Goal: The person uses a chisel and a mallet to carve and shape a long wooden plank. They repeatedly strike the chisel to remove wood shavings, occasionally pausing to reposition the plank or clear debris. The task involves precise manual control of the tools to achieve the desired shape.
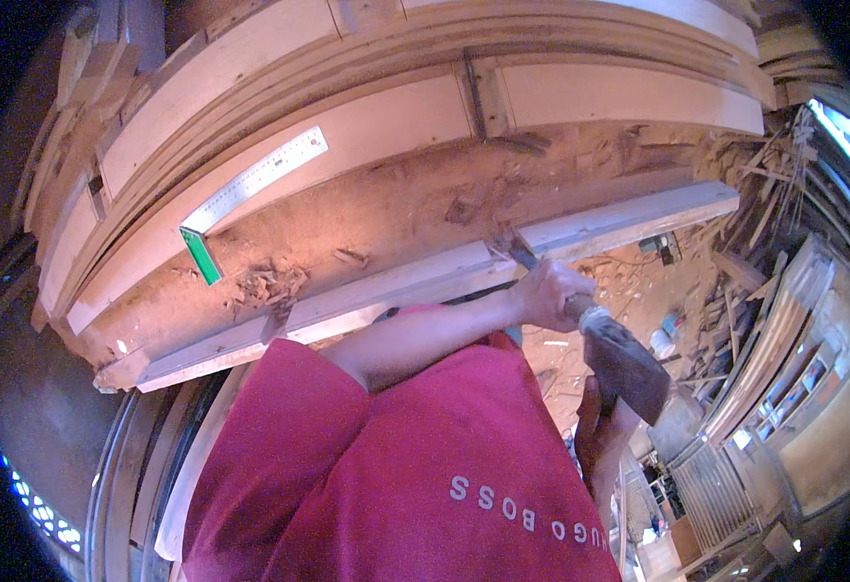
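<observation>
A long pale timber (638, 209) lies across the bench (415, 199), with a notch at its middle. My left hand (551, 296) grips a chisel, its blade (527, 257) angled into that notch. A dark wooden mallet head (624, 369) is just behind the chisel's handle, at its top end. My right hand (599, 427), shadowed and partly hidden below the mallet, holds it. A metal square (260, 170) with a green stock lies farther back, to the left.
Curved pale boards (599, 97) run along the back. Wood shavings (265, 286) litter the bench. Scrap sticks (745, 175) are heaped at the right, over a dirt floor (609, 272), with stacked planks (769, 349) beyond. More long boards (153, 466) stand at lower left.
</observation>
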